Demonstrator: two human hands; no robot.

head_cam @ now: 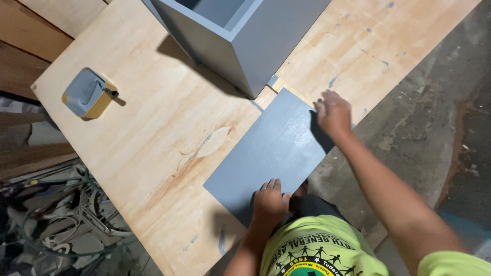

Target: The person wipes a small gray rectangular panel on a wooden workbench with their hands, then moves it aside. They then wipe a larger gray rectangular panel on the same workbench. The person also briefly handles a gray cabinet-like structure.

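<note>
A flat grey-painted panel (273,153) lies on a pale plywood worktop (153,138), turned at a slant, with its near and right edges reaching out past the worktop's edge. The left hand (269,200) rests on the panel's near corner, palm down, fingers together and laid flat along the painted face; it presses rather than clasps, and nothing is enclosed in it. The right hand (332,113) is at the panel's far right corner, fingers curled down over the edge. Whether the fingertips pinch the edge or only rest against it cannot be told, since the back of the hand hides them.

Just beyond the panel's far corner stands a grey-painted open-topped box (261,41), one of its lower corners close to the panel but apart from it. Well to the left on the worktop sits a small yellow block with a grey top (88,94), far from both hands. Below the worktop's left edge lies a tangle of cables (61,214); to the right is a stained concrete floor (434,117).
</note>
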